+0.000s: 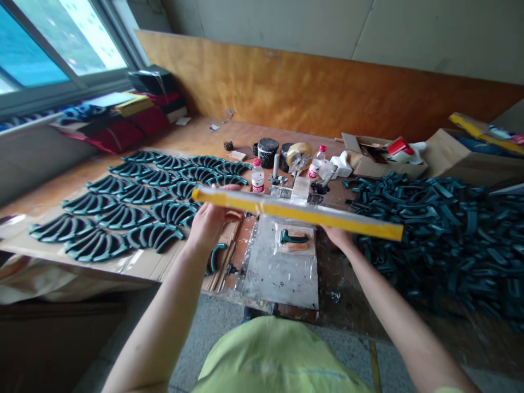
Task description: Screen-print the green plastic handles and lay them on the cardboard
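We hold one yellow taped bar (297,213) across both hands, the fingers (231,188) of our left hand (208,226) closed around it, those of our right hand (338,238) hidden behind it so we cannot tell their grip — two water bottles (257,176) stand just beyond the fingers, one green-handled tool (293,236) on a plastic-covered board (278,278) just below them.

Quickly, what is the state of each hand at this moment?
Left hand: closed, holding a long yellow-taped bar.
Right hand: at the bar's underside, fingers hidden; cannot tell if it grips.
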{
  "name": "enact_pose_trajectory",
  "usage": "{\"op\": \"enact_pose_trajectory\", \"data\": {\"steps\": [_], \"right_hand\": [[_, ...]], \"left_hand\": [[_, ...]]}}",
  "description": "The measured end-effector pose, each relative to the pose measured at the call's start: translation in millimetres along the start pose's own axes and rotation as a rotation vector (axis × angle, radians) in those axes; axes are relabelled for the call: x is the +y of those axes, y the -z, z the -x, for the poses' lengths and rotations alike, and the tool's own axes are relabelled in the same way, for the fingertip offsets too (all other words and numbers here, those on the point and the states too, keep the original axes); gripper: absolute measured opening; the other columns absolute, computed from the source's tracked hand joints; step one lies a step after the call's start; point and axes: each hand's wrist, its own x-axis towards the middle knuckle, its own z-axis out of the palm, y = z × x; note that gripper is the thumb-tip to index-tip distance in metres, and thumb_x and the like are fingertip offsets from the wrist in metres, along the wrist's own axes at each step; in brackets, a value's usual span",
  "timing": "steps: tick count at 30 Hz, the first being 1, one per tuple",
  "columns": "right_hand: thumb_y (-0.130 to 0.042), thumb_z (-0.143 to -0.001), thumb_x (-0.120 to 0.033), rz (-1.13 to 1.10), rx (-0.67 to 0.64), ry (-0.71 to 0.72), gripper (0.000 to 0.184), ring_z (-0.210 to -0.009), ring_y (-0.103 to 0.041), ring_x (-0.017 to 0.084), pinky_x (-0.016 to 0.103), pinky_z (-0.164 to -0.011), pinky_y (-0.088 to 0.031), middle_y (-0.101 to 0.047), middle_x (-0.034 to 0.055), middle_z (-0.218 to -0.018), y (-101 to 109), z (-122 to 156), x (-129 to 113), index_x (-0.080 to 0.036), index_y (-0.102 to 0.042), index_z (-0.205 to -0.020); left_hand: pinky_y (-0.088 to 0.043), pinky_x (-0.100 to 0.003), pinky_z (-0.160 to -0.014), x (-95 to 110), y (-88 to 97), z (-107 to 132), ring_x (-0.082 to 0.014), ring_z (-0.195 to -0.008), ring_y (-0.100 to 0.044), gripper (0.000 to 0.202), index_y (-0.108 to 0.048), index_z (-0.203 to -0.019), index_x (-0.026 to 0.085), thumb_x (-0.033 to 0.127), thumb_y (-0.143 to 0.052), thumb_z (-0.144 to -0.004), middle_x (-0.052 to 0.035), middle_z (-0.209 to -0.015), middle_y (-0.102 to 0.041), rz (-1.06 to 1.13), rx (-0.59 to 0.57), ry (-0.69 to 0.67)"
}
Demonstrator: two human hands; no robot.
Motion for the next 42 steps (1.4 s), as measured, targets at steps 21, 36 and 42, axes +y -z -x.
{"op": "enact_pose_trajectory", "data": {"steps": [21, 36, 42], "right_hand": [[-0.064, -0.088, -0.023, -0.242, -0.314, 0.689, 0.018, -0.095, -0.055, 0.025, 0.04, -0.086, -0.047, -0.064, 0.0081, -0.098, -81.0, 94.2, -202.0, -0.019, -0.063, -0.105], [-0.061, -0.088, -0.021, -0.152, -0.647, 0.581, 0.018, -0.106, -0.053, 0.025, 0.035, -0.091, -0.043, -0.067, 0.009, -0.103, -158.5, 92.3, -266.2, -0.018, -0.067, -0.105], [-0.062, -0.087, -0.031, 0.081, -0.863, 0.483, 0.056, -0.115, -0.054, 0.029, 0.039, -0.098, -0.04, -0.063, 0.0174, -0.123, -200.3, 75.1, -284.9, -0.011, -0.049, -0.138]], "left_hand": [[-0.045, -0.021, -0.05, -148.5, 54.8, 123.0, -0.0137, -0.061, -0.062, 0.051, -0.051, -0.077, 0.019, 0.07, -0.056, -0.075, -0.0006, -0.07, -0.061, -0.095, 0.487, 0.515], [-0.051, -0.031, -0.061, -204.4, 227.0, 119.0, -0.0218, -0.067, -0.068, 0.041, -0.053, -0.079, 0.02, 0.054, -0.033, -0.092, -0.0061, -0.068, -0.068, -0.698, 0.593, 0.81], [-0.049, -0.037, -0.08, -194.3, 243.8, 106.7, -0.0293, -0.091, -0.069, 0.042, -0.06, -0.076, 0.022, 0.053, -0.036, -0.092, -0.0097, -0.071, -0.071, -0.959, 0.464, 0.799]]}}
